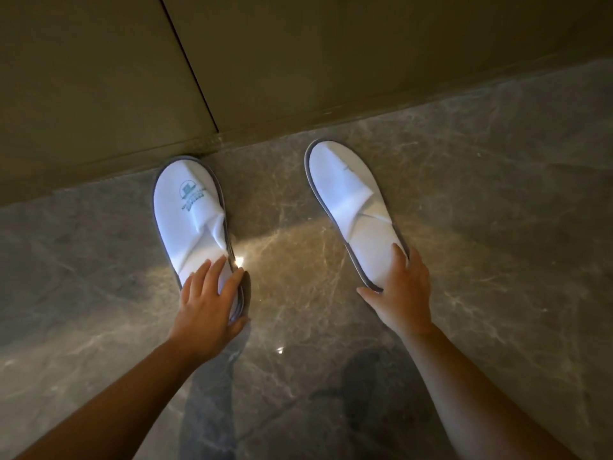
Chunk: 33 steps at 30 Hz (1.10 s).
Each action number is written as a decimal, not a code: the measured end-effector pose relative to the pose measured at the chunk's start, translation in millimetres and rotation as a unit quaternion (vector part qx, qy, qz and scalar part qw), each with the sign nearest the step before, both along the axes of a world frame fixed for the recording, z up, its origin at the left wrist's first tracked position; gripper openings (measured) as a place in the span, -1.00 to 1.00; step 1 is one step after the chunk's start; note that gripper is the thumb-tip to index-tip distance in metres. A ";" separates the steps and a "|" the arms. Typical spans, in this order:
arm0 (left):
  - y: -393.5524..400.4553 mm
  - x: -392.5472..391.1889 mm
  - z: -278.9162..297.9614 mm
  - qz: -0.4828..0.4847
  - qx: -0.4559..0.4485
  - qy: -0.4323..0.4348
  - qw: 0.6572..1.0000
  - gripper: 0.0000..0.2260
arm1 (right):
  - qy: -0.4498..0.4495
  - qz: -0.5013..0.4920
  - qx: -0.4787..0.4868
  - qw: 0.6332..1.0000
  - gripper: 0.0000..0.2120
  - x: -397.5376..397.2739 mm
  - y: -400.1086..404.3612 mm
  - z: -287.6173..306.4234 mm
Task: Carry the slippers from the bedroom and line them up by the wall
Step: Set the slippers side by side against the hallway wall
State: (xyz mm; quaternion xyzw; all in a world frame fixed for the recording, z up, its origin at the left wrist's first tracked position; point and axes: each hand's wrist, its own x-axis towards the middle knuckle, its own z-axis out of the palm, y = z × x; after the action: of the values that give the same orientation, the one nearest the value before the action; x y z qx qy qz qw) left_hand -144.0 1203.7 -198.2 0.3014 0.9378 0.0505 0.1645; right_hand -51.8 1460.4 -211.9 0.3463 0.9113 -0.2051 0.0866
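Two white slippers with grey edging lie flat on the marble floor, toes toward the wall (99, 78). The left slipper (189, 207) carries a teal logo and its toe touches the wall's base. My left hand (209, 300) grips its heel, fingers spread on top and thumb at the edge. The right slipper (348, 197) is plain, angled slightly left, its toe a short gap from the wall. Around its heel my right hand (401, 290) is closed, thumb under the left edge. A wide gap separates the two slippers.
The wall is made of olive-brown panels with a dark vertical seam (189, 64) just above the left slipper. The glossy grey-brown marble floor (481, 227) reflects light between the slippers and spreads out to the right and toward me.
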 end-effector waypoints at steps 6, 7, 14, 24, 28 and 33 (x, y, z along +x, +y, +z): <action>-7.6 -3.5 -3.7 -0.002 -0.012 0.003 1.000 -0.26 | 0.021 -0.012 -0.040 0.999 -0.15 -7.8 7.9 -2.0; -8.0 -4.2 -4.6 -0.003 -0.012 0.002 1.000 -0.27 | 0.035 -0.020 -0.056 0.998 -0.16 -8.6 3.0 -1.7; -22.4 -6.5 -16.2 0.016 0.004 -0.055 0.998 -0.27 | 0.082 0.009 -0.094 0.992 -0.16 -24.2 -60.1 -4.2; -34.6 -5.9 -16.3 0.044 0.024 -0.058 0.997 -0.24 | 0.023 0.050 -0.051 0.997 -0.06 -41.5 -83.7 -1.8; -36.5 -5.3 -17.5 0.041 0.016 -0.073 0.996 -0.25 | -0.009 0.097 -0.066 0.993 -0.05 -45.1 -82.5 -5.2; -35.7 -6.8 -13.7 0.045 0.029 -0.085 0.995 -0.26 | -0.001 0.086 -0.066 0.994 -0.10 -46.7 -88.2 -5.1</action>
State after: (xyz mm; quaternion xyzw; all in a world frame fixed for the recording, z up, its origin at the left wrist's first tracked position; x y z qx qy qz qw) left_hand -150.8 1168.0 -211.9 0.2579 0.9313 0.1105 0.2322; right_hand -98.6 1372.2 -217.0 0.2602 0.9221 -0.2566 0.1273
